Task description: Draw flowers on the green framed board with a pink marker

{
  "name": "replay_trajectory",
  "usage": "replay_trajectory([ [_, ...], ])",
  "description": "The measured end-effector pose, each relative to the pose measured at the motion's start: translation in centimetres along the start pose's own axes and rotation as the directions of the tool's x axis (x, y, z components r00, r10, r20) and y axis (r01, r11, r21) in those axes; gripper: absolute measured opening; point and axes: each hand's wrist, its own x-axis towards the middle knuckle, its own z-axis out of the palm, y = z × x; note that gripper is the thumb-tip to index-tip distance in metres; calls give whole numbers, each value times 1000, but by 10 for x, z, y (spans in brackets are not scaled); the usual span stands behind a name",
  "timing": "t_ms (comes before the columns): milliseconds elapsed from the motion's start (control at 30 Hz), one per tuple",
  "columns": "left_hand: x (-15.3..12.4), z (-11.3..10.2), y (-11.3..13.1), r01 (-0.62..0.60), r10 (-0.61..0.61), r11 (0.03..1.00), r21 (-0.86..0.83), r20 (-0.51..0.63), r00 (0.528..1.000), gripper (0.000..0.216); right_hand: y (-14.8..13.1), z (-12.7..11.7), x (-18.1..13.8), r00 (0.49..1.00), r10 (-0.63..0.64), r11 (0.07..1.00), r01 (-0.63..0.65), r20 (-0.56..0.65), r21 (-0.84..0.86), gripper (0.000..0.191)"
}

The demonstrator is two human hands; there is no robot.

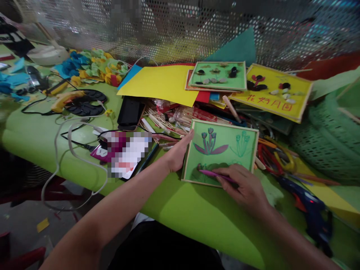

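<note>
My right hand (243, 185) grips a purple pen (208, 173), its tip at the lower left of a green picture (222, 131) in a thin wooden frame. My left hand (178, 155) holds the picture by its left edge; some of its fingers are hidden. A tulip-like drawing (210, 144) with purple leaves and stems stands at the upper left of the picture. To its right is a similar flower in green outline (241, 144). Fainter lines show lower down, partly covered by my right hand.
Two framed stone pictures, one green (208, 71) and one yellow (277, 88), lie behind with yellow paper (157, 82). A phone (131, 157) and white cable are at left. Pliers (282, 157), a blue glue gun (312, 210) and a green basket (323, 127) are at right.
</note>
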Motion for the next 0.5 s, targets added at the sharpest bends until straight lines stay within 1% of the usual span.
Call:
replay_trajectory([
  [200,-1,4,1,0,0,1000,-6,-5,1000,67,1,1,0,1000,-7,1000,7,-11,-1,15],
  [367,-3,7,3,8,-6,999,-31,89,996,69,1,0,0,1000,-23,1000,23,-1,3,14],
  [433,-2,6,3,0,2,999,-32,72,997,67,1,0,0,1000,-27,1000,27,-7,4,14],
  [500,-1,4,1,-9,10,1000,-28,20,1000,64,1,0,0,1000,-26,1000,26,-12,3,14],
])
